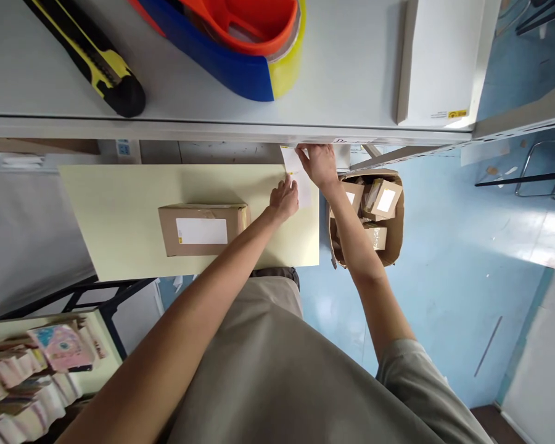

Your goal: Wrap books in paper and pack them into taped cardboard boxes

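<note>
My left hand (pixel 284 198) is over the right part of the pale yellow board (pixel 120 191), its fingertips closed on the edge of a strip of white labels (pixel 304 192). Beside it, just under the shelf edge, my right hand (pixel 321 165) has its thumb and fingers closed at the upper end of the strip. The shelf hides part of that end. To the left of my hands lies a brown cardboard box (pixel 202 248) with a white label (pixel 201 231) on top.
On the grey shelf (pixel 346 68) above are a yellow-black box cutter (pixel 99 65), a tape dispenser (pixel 240 61) and a stack of white labels (pixel 444 61). An open carton (pixel 395 243) with several small boxes stands at right. Books (pixel 32 370) fill the lower left.
</note>
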The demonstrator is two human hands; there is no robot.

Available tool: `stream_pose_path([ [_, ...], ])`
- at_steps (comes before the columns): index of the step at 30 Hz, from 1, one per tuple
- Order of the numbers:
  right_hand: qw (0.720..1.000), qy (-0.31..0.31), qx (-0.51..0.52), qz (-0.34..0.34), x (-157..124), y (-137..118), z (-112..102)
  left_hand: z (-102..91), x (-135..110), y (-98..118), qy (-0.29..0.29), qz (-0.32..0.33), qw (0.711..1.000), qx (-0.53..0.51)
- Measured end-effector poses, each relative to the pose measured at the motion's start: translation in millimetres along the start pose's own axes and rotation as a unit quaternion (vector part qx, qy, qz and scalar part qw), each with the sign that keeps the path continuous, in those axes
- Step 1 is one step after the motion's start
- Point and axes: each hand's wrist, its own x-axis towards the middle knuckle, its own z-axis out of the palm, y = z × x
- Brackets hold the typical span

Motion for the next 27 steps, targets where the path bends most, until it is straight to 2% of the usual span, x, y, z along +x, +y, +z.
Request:
stream_pose_path([
  [4, 1.0, 0.0, 0.018, 0.011, 1, 6, 9, 9.0, 5, -7, 0.026, 0.006, 0.998, -0.049],
  [7, 1.0, -0.003, 0.023, 0.018, 0, 10, 12, 11.5, 7, -10, 0.033, 0.012, 0.998, -0.048],
  [15, 0.999, -0.018, 0.005, 0.05, 0, 17, 0, -2.2, 10, 0, 0.005, 0.006, 1.0, 0.005],
  [18, 0.999, -0.014, 0.011, 0.036, -2, 15, -3, -1.4, 11, 1, 0.013, 0.005, 1.0, -0.001],
  [21, 1.0, -0.014, 0.022, 0.005, -9, 6, -9, -0.7, 12, -2, 0.029, -0.002, 0.998, -0.054],
  [23, 1.0, -0.02, 0.019, -0.011, -19, -2, -14, -5.7, 11, -6, 0.062, -0.035, 0.991, -0.111],
  [25, 0.999, -0.025, 0.014, -0.022, -32, -8, -17, -17.5, 7, -11, 0.133, -0.066, 0.976, -0.162],
  [27, 1.0, -0.02, 0.013, -0.02, -48, -11, -15, -34.8, 3, -16, 0.2, -0.044, 0.962, -0.182],
])
